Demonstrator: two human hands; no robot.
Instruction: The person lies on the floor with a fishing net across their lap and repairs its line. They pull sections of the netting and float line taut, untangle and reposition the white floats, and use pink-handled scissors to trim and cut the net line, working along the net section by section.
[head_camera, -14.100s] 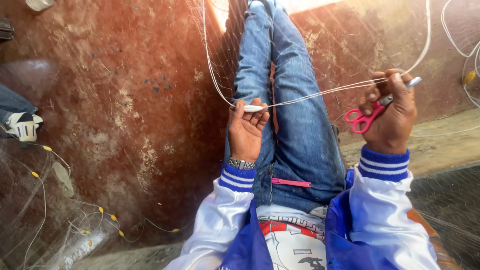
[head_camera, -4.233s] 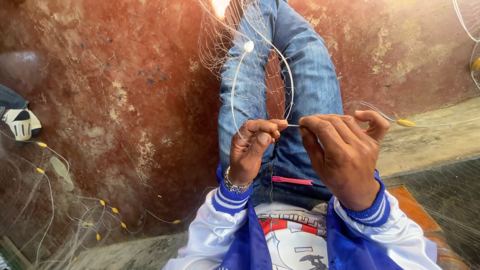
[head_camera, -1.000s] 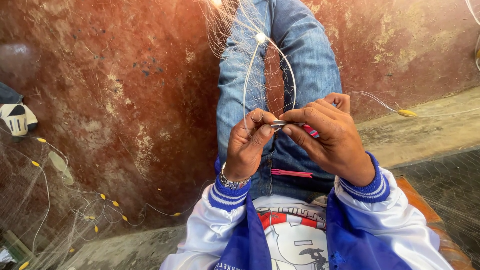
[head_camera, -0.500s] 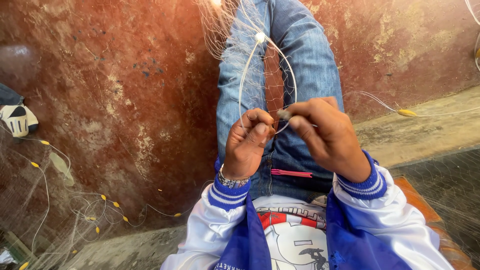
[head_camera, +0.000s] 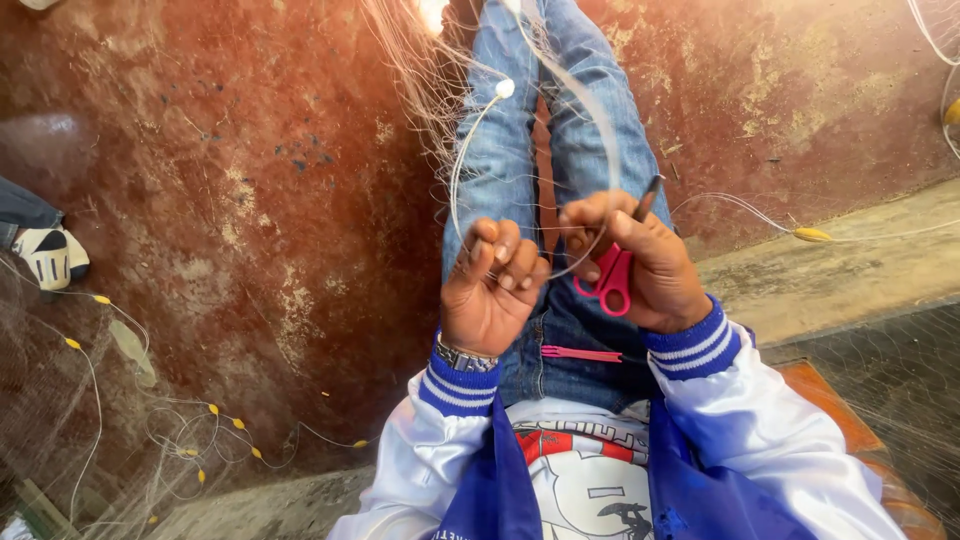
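Sitting on the worn red floor (head_camera: 200, 200), you have your jeans-clad legs (head_camera: 520, 150) stretched out ahead, fine netting (head_camera: 420, 90) draped over them. Your left hand (head_camera: 490, 290) is curled shut, pinching the white line (head_camera: 462, 180) that loops up to a small white float (head_camera: 504, 88). Your right hand (head_camera: 640, 265) is wrapped around the pink-handled scissors (head_camera: 612, 280), blade tip poking up past your fingers, just beside the left hand.

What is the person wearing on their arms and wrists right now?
Both arms wear shiny white jacket sleeves with blue ribbed cuffs striped white. A metal wristwatch sits above the left cuff. Both hands are bare, without gloves.
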